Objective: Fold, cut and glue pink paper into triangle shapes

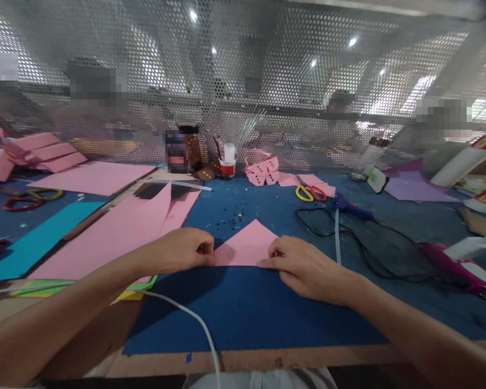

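A pink sheet of paper (247, 246) lies on the dark blue mat, folded into a triangle with its peak pointing away from me and its straight edge facing me. My left hand (184, 249) has its fingers curled, with the fingertips pinching the triangle's left corner. At the right end, my right hand (303, 265) grips the paper, its thumb and forefinger along the straight edge. The undersides of both sets of fingertips are hidden. Small dark scraps (231, 220) are scattered just beyond the peak.
Large pink sheets (117, 232) and a teal strip (44, 232) lie to the left. Scissors (310, 193) and a blue glue gun (354, 208) with its black cord are on the right. A white cable (186, 309) crosses in front. A perforated metal panel (243, 70) stands behind.
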Demonstrator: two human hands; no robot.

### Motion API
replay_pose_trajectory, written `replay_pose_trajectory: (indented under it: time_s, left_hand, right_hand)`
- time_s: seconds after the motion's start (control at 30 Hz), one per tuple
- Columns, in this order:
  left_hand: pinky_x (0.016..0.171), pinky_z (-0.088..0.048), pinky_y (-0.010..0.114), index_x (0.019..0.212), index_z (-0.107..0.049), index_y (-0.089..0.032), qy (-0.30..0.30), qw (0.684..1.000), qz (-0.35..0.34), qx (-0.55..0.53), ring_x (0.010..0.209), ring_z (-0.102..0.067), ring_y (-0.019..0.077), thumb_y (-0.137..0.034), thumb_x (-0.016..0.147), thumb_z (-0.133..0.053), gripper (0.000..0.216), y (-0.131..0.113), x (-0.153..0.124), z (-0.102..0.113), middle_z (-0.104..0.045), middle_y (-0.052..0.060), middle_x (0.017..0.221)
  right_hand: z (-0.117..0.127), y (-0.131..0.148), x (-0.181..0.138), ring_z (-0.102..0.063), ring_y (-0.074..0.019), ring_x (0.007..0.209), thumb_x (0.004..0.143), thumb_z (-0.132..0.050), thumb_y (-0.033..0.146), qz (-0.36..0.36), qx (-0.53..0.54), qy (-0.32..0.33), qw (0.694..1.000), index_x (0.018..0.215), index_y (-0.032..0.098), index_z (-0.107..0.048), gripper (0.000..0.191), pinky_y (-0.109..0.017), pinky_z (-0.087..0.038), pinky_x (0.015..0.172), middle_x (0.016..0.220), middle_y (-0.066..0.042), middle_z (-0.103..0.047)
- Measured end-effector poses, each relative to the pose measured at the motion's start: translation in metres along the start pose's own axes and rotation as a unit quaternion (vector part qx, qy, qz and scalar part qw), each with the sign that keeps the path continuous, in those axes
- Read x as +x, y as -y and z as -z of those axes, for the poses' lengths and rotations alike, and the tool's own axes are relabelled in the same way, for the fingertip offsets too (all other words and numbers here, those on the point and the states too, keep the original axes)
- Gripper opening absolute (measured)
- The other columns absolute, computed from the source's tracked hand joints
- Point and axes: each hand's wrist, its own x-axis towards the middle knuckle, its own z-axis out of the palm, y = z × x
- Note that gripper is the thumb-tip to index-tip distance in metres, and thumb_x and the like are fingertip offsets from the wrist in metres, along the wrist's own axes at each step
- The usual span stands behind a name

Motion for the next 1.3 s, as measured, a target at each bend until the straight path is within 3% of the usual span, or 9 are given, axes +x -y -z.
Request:
replay_pose_trajectory:
  time_s: [0.23,0.73,0.83,0.93,1.03,1.17,1.3]
  left_hand:
    - [0.058,-0.031,0.027,0.072,-0.063,-0.020,0.000,1.000,-0.011,-0.009,0.067,-0.056,0.0167,-0.049,0.079,-0.065,0.030,0.007,0.001,0.003,-0.065,0.000,0.073]
    - [0.056,-0.031,0.026,0.072,-0.065,-0.021,0.057,0.998,0.030,0.002,0.065,-0.054,0.0167,-0.047,0.068,-0.076,0.028,0.029,0.000,0.025,-0.060,-0.002,0.068]
    - [0.064,-0.039,0.026,0.077,-0.068,-0.022,0.031,0.999,-0.019,-0.019,0.074,-0.058,0.0173,-0.041,0.074,-0.073,0.020,0.016,-0.006,0.027,-0.066,-0.001,0.079]
    - [0.079,-0.043,0.026,0.090,-0.069,-0.023,-0.051,0.990,-0.121,-0.055,0.089,-0.060,0.0183,-0.036,0.087,-0.064,0.014,-0.003,-0.007,0.013,-0.068,0.001,0.095]
    - [0.076,-0.043,0.026,0.095,-0.068,-0.022,-0.033,0.979,-0.199,-0.037,0.086,-0.059,0.0172,-0.032,0.093,-0.060,0.013,-0.012,-0.002,-0.011,-0.065,0.003,0.098]
    - [0.077,-0.042,0.026,0.089,-0.064,-0.020,-0.062,0.974,-0.218,0.004,0.088,-0.059,0.0174,-0.024,0.097,-0.053,0.014,-0.004,0.008,-0.030,-0.062,0.004,0.095]
    - [0.079,-0.043,0.026,0.094,-0.065,-0.021,-0.067,0.972,-0.222,0.024,0.091,-0.060,0.0174,-0.021,0.100,-0.049,0.018,-0.001,0.009,-0.029,-0.063,0.004,0.098]
  right_hand:
    - [0.002,0.001,0.000,-0.056,-0.0216,0.100,0.092,-0.049,0.007,0.003,-0.007,0.002,1.000,0.126,0.023,-0.066,0.042,-0.040,-0.048,0.090,0.109,-0.010,-0.061]
    - [0.001,0.000,-0.001,-0.057,-0.0212,0.100,0.090,-0.050,0.005,0.005,-0.005,-0.008,1.000,0.125,0.022,-0.067,0.042,-0.038,-0.047,0.090,0.109,-0.010,-0.062]
    - [0.000,0.001,0.000,-0.057,-0.0208,0.100,0.091,-0.051,0.006,0.003,-0.005,-0.006,1.000,0.125,0.023,-0.067,0.041,-0.037,-0.047,0.090,0.109,-0.009,-0.062]
    - [0.000,0.001,0.000,-0.057,-0.0204,0.098,0.094,-0.051,0.010,0.000,-0.014,-0.007,1.000,0.123,0.023,-0.068,0.036,-0.036,-0.047,0.088,0.108,-0.009,-0.062]
    - [-0.003,0.000,0.001,-0.058,-0.0205,0.096,0.100,-0.051,0.021,0.000,-0.029,-0.015,0.999,0.121,0.024,-0.069,0.028,-0.035,-0.046,0.085,0.106,-0.009,-0.063]
    - [-0.006,-0.004,0.001,-0.059,-0.0204,0.099,0.102,-0.050,0.029,0.003,-0.030,-0.029,0.999,0.119,0.023,-0.069,0.026,-0.035,-0.045,0.087,0.108,-0.008,-0.065]
    - [-0.007,-0.006,0.000,-0.061,-0.0193,0.101,0.103,-0.051,0.030,-0.001,-0.017,-0.051,0.999,0.113,0.019,-0.069,0.024,-0.034,-0.045,0.089,0.106,-0.008,-0.067]
